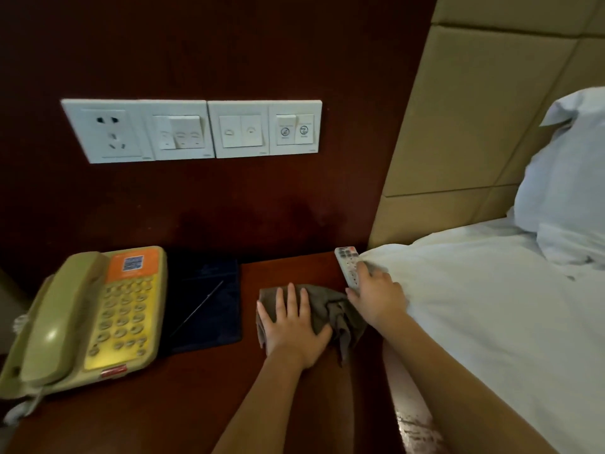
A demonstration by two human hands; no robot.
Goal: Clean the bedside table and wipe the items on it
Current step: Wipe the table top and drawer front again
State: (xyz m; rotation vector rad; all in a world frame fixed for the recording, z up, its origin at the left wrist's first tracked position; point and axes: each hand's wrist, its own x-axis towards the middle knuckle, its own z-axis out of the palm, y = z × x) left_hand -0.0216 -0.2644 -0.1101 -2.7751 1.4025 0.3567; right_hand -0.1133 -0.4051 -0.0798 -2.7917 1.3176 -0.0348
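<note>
I saw my left hand [294, 326] flat, fingers straight and spread, pressing the grey cloth [330, 309] onto the worktop [196, 404], 3 o'clock of the phone [98, 316]. My right hand [376, 296] gripped the remote [347, 263], 1 o'clock of the cloth, against the bedsheet [474, 306].

Single head view, wide-angle. Looks forward and down, close over table [196, 404]. Wall [229, 44] at 12 o'clock, bed [491, 322] at 3, phone [98, 316] at 9.

front tabletop [196, 404] open | telephone [88, 316] blocks left | bed [491, 322] right
</note>
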